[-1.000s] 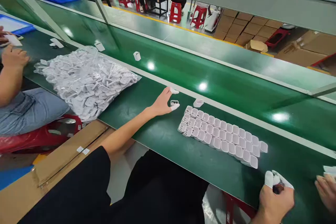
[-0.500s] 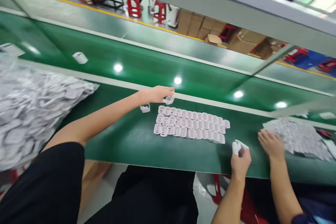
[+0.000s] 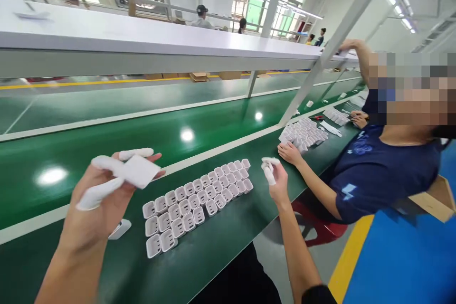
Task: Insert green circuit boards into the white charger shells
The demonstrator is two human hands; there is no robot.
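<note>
My left hand (image 3: 101, 194), white finger cots on several fingers, is raised over the left end of the rows. It grips a small white square plastic piece (image 3: 141, 171) between thumb and fingers. Below it stand three rows of white open plastic housings (image 3: 169, 239) with dark slots in their floors, on the green table (image 3: 213, 242). A separate white housing (image 3: 120, 229) lies under my left wrist, partly hidden. Just past the right end of the rows is my right hand (image 3: 278, 180), also in finger cots, fingertips pinched together. Whether something is between them I cannot make out.
A co-worker in a navy shirt (image 3: 381, 171) sits to the right, one hand (image 3: 290, 152) beside a pile of white parts (image 3: 304, 133). A slanted post (image 3: 302, 85) and a raised white shelf (image 3: 142, 33) stand beyond the green belt (image 3: 221, 123).
The view has swung up and to the right. My left hand still holds a white piece and now appears closer to the camera. My right hand stays pinched beyond the rows' right end.
</note>
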